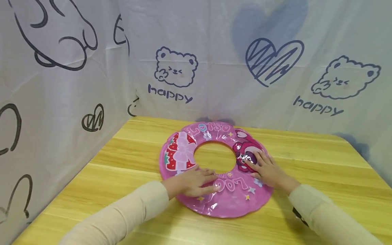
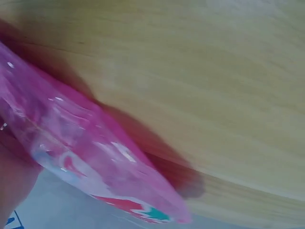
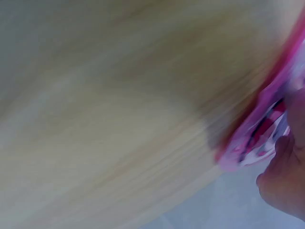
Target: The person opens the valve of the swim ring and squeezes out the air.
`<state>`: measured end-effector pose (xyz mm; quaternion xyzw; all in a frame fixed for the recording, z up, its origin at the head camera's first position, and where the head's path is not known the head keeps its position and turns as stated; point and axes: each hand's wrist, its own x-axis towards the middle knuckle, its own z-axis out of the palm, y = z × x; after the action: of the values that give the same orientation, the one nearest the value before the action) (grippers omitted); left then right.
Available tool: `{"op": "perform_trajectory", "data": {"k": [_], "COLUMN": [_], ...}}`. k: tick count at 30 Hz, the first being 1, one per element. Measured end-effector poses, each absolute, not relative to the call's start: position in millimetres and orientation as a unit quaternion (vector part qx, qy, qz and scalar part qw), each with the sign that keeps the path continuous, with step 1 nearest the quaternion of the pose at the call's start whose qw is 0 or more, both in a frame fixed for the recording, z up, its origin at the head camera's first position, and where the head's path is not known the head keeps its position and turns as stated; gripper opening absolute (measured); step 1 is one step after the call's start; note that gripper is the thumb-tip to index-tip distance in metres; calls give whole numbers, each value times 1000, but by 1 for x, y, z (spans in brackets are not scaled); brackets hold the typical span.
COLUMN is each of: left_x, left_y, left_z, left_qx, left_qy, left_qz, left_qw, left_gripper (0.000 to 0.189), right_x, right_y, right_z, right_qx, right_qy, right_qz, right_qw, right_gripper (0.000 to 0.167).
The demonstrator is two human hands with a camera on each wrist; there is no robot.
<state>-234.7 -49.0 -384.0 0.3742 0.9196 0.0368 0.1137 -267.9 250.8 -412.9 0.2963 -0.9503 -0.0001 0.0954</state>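
A pink inflatable swim ring [image 1: 232, 200] lies flat on the wooden table, printed with strawberries, a bow, a bear and white letters. My left hand [image 1: 196, 182] rests on the ring's near left part with fingers extended, fingertips by the letters. On the right side, my right hand [image 1: 269, 170] lies spread over the bear print, fingers straight. In the left wrist view the pink ring [image 2: 95, 138] bulges above the table with the left hand [image 2: 16, 176] at its edge. The right wrist view shows the right hand [image 3: 286, 167] against the ring's pink side [image 3: 257, 119].
The yellow wood-grain table [image 1: 122, 163] spreads around the ring. White cloth hangs behind it [image 1: 214, 85] and along the left [image 1: 61, 102], with drawn bears, hearts and the word happy. A dark band [image 1: 300, 216] circles the right wrist.
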Motion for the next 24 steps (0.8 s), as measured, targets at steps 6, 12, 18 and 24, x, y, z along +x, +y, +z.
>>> {"op": "perform_trajectory", "data": {"k": [6,12,18,24], "left_x": [-247,-263,-275,-279], "left_y": [-71,-104,-127,-131], "left_z": [-390,-390,-398,-404], "left_qx": [407,368,302,277], "left_qy": [911,929,950,956], "left_qz": [43,45,76,100], "left_qw": [49,4,-4,11], "left_gripper": [59,62,65,65], "right_x": [-255,-232,-223,-223], "right_y": [229,204,181,178], "right_z": [-406,-416,-423,-429], "right_qx": [326,357,360,362], "right_qy": [-943,-930,-929,-927], "right_qz": [44,93,87,87], "right_qw": [52,-10,-24,-37], "right_gripper": [55,84,98,97]}}
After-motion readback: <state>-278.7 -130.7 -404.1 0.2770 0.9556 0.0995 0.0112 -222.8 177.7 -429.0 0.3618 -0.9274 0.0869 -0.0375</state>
